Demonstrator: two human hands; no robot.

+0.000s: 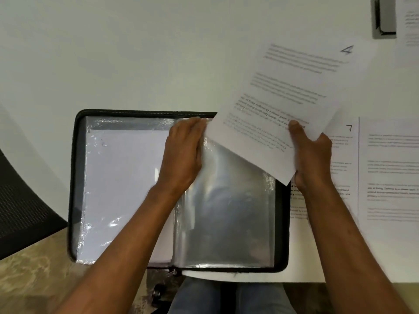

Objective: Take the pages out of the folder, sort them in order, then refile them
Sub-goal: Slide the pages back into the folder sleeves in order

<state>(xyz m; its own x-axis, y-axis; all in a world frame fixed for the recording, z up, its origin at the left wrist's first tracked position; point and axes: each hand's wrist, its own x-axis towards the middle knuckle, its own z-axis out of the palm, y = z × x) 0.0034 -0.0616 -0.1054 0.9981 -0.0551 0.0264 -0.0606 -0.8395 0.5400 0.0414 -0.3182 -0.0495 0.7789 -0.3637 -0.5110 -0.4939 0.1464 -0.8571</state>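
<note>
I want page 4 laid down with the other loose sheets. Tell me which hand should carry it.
Right. The right hand already pinches page 4 at its lower edge, and the loose sheets lie right of the folder. The left hand holds the plastic sleeve.

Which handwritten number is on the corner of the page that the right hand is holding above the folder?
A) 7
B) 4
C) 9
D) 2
B: the page gripped by the right hand shows a handwritten 4 in its top corner, over the open folder.
</note>
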